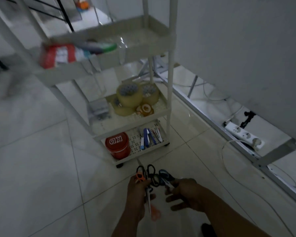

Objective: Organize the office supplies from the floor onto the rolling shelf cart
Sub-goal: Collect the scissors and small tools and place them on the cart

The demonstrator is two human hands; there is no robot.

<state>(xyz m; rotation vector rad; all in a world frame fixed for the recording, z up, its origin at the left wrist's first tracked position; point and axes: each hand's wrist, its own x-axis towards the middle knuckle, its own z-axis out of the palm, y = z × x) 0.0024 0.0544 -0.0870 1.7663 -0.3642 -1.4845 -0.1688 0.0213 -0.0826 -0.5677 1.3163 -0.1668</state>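
- left hand (pixel 138 190) curled round a bundle of scissors (pixel 148 175), low in view above the tiled floor (pixel 41 168), just in front of the rolling shelf cart (pixel 169 106).
- orange-handled and black-handled pairs in that grip, handles up toward the cart, one blade pointing down past the palm; exact count of pairs hard to tell in the dim light.
- right hand (pixel 181 192) pinching the blue-handled scissors (pixel 165 176) at the right edge of the bundle, lower fingers loosely spread and holding nothing.
- on the cart's bottom shelf: red round tin (pixel 117 145) at left, pens and markers (pixel 149 137) lying side by side at right.
- on the middle shelf: several tape rolls (pixel 129 94) stacked and touching, a smaller orange-toned roll (pixel 145 109) in front, a grey blurred item to the left.
- on the upper shelf: red box (pixel 57 54) at left, blurred coloured items beside it.
- white power strip (pixel 243 135) on the floor by the wall (pixel 246 48), well right of the cart, a white cable (pixel 229 168) curving away from it.
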